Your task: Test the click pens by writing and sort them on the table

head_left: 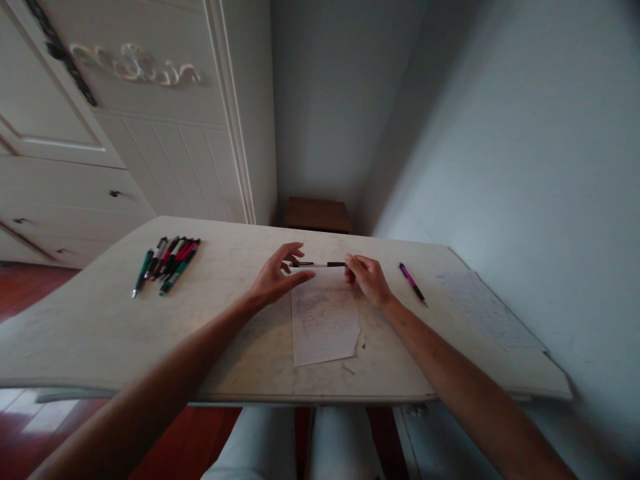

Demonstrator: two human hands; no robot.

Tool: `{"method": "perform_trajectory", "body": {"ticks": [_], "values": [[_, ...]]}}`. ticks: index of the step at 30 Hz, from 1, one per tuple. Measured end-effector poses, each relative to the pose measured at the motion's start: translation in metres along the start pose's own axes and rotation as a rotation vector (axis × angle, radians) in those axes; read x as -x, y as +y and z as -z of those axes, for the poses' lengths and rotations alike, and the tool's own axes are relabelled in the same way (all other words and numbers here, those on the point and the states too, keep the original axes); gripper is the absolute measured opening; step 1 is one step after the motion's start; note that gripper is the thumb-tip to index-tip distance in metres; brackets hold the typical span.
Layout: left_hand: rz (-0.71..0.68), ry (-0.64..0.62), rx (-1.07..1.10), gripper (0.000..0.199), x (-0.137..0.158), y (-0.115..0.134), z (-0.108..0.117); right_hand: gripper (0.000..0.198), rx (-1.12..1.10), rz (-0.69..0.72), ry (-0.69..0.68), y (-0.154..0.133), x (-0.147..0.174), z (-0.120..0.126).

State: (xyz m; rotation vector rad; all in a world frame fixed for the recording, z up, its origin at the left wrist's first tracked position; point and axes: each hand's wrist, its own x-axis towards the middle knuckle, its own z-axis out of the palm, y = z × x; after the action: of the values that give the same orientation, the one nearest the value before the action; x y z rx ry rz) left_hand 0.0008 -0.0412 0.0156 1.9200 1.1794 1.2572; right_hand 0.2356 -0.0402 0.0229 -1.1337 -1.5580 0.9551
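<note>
A white pen with a black grip (323, 265) lies level above the top edge of a scribbled sheet of paper (325, 320). The fingers of my right hand (369, 277) are closed on its black end. My left hand (280, 272) is around the clip end, thumb and fingers apart with a gap between them; whether a finger touches the pen I cannot make out. To the right of my right hand a purple and black pen (413, 284) rests on the table.
Several pens (173, 260) in green, pink, black and white lie bunched on the table (235, 253) at the left. A written sheet (485, 307) is at the right beside the wall. A white cabinet (190, 153) stands behind on the left, and a brown wooden piece (319, 213) beyond the table.
</note>
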Motion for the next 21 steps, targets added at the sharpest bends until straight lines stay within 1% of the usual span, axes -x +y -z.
{"method": "perform_trajectory", "body": {"ticks": [2,5,7,9,11,12,14,16,17,19,21], "values": [[0.049,-0.018,-0.036,0.041,-0.0005,0.0,0.0015,0.047,-0.013,0.009,0.013,0.0028,-0.0015,0.0018],[0.08,-0.084,-0.042,0.048,-0.0017,-0.002,0.0026,0.047,-0.015,0.024,0.027,0.0067,-0.0036,0.0045],[0.077,-0.109,-0.006,0.041,-0.0025,-0.0031,0.0022,0.047,-0.006,0.028,0.037,0.0077,-0.0041,0.0058],[0.048,-0.092,0.02,0.028,-0.003,-0.0036,0.0014,0.048,0.008,0.03,0.045,0.0072,-0.004,0.0067],[0.003,-0.044,0.024,0.024,-0.003,-0.0035,0.0008,0.048,0.018,0.032,0.046,0.0061,-0.0034,0.0068],[-0.015,-0.019,0.027,0.025,-0.0028,-0.0034,0.0006,0.048,0.02,0.032,0.045,0.0056,-0.0031,0.0067],[-0.021,0.014,0.047,0.037,-0.0021,-0.0029,0.0005,0.049,0.019,0.03,0.04,0.0049,-0.0027,0.006],[0.022,0.016,0.076,0.05,-0.0012,-0.002,0.0005,0.049,0.015,0.033,0.042,0.0051,-0.0028,0.0055],[0.051,-0.002,0.093,0.05,-0.0008,-0.0013,0.0005,0.048,0.012,0.036,0.045,0.0054,-0.003,0.0053],[0.102,-0.063,0.118,0.041,-0.0004,0.0004,0.0005,0.048,0.005,0.044,0.052,0.0063,-0.0033,0.0052],[0.122,-0.123,0.137,0.043,-0.0007,0.0019,0.0004,0.048,0.004,0.046,0.052,0.0068,-0.0033,0.0052]]}}
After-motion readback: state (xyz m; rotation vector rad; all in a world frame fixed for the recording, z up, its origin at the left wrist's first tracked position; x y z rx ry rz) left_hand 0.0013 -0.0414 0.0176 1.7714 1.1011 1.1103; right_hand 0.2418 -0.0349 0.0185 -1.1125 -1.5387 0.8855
